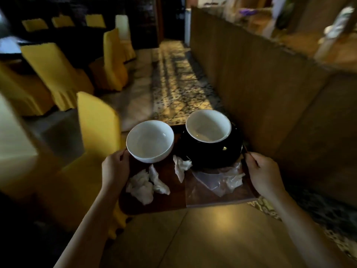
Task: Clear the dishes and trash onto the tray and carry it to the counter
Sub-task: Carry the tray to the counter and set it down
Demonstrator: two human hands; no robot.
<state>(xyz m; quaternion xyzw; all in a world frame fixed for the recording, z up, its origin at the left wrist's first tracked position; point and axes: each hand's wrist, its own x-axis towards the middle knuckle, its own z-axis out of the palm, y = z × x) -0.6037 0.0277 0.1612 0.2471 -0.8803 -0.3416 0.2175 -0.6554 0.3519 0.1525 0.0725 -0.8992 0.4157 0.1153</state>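
I hold a dark wooden tray [164, 200] in the air in front of me. My left hand [116, 167] grips its left edge and my right hand [264, 175] grips its right edge. A white bowl [149, 141] stands on the tray's far left. On the far right another white bowl [208, 125] rests on a black plate [212, 153]. Crumpled white napkins [144, 184] lie at the near left, one more napkin [180, 167] lies in the middle, and a clear plastic wrapper [220, 180] lies at the near right.
A tall wooden counter front [260, 78] runs along the right, its top [301, 43] above tray height. Yellow-covered chairs [96, 120] stand close on the left, with more chairs [114, 60] and dark tables behind. A patterned floor strip [177, 80] leads ahead between them.
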